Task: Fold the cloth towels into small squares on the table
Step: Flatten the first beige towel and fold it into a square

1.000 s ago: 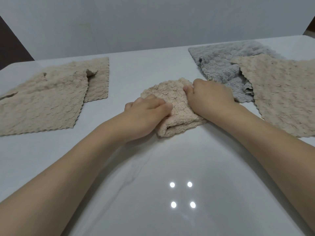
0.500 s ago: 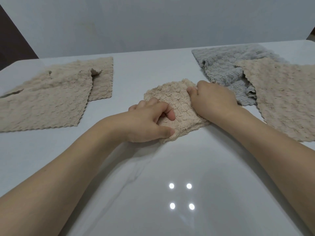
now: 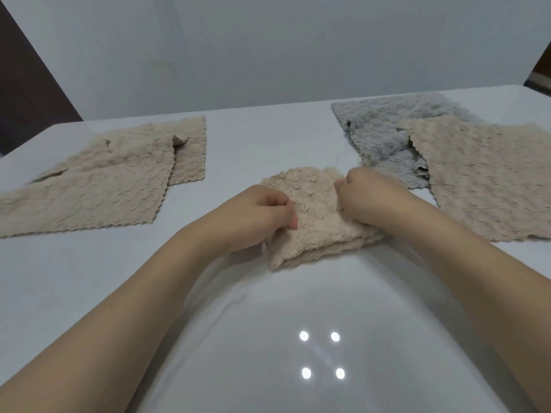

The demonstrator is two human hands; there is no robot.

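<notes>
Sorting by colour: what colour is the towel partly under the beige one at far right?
Grey towel, head view.

Beige scalloped-texture towels [image 3: 316,216]; one grey towel [image 3: 384,135]; glossy white table [image 3: 268,323].

You will find no readable text, label, brand, number or sign on any surface in view; no towel shows any legible marking.

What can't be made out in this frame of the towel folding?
Head view only:
- Layer count of the folded beige towel: left hand and right hand cover both sides.
- Right beige towel: cut off by the frame's right edge.
- Grey towel: near part hidden under that beige towel.
- Left beige towels: count unclear where they overlap.
</notes>
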